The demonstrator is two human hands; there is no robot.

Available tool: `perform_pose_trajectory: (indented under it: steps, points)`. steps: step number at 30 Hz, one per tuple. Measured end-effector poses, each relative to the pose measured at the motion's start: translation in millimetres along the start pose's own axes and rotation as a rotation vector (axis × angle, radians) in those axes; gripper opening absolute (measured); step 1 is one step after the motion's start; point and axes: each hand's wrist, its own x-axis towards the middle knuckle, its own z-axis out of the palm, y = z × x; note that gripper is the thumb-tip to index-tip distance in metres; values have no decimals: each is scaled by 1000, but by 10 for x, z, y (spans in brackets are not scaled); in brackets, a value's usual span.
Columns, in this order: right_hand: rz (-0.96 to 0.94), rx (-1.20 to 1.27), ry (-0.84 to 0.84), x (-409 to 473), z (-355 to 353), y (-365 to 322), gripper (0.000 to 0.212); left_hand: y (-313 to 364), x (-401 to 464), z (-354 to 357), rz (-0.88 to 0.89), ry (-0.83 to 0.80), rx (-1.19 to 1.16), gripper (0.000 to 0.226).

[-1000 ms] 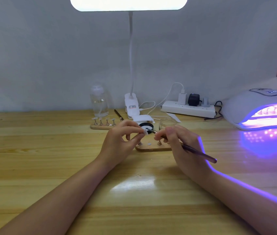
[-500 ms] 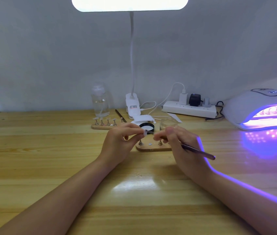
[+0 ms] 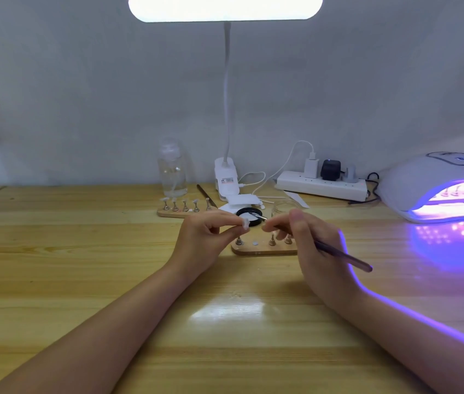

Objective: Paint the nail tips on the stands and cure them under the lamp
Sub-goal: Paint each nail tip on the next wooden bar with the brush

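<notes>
The small white nail tip (image 3: 245, 223), pinched on its peg in the left hand (image 3: 206, 240) above the near wooden stand (image 3: 262, 249), lies just left of the thin dark brush (image 3: 338, 255) gripped by the right hand (image 3: 314, 248), bristles pointing far-left towards it.

Two bare arms come into view from the bottom, one from about 7 o'clock and one from about 5 o'clock. No sleeves cover them; both forearms are bare all the way to the edge of the picture. The left hand (image 3: 205, 237) wears no ring, watch or glove. The right hand (image 3: 307, 245) is bare too, with nothing on the wrist. The thumbnail on the right hand is short and plain. A thin line of purple light runs along the outer edge of the right hand and forearm, toward 4 o'clock.
</notes>
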Motion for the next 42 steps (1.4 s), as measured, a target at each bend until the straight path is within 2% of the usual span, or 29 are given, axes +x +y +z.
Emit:
perform_pose_trajectory:
  steps: [3, 8, 12, 16, 19, 23, 28, 32, 42]
  points:
    - [64, 52, -25, -4, 17, -15, 45, -10, 4, -2, -17, 11, -29, 22]
    - [2, -12, -11, 1, 11, -21, 38, -25, 6, 1, -27, -6, -68, 22]
    - [76, 70, -23, -23, 25, -41, 42, -36, 10, 5, -43, -8, -69, 22]
    - [31, 7, 8, -5, 20, -36, 38, -42, 13, 3, -37, -12, -61, 23]
    - [91, 60, -6, -12, 34, -38, 44, -43, 8, -4, -36, -12, -65, 22]
    - [27, 16, 31, -5, 27, -36, 42, -24, 7, -2, -32, -16, -62, 23]
    - [68, 25, -12, -17, 18, -46, 43, -12, 1, -7, -22, -24, -49, 23]
    - [23, -32, -6, -3, 11, -41, 33, -16, 10, -3, -14, -32, -36, 22]
    - [39, 3, -27, -12, 11, -38, 38, -18, 8, -11, 12, -42, -20, 22]
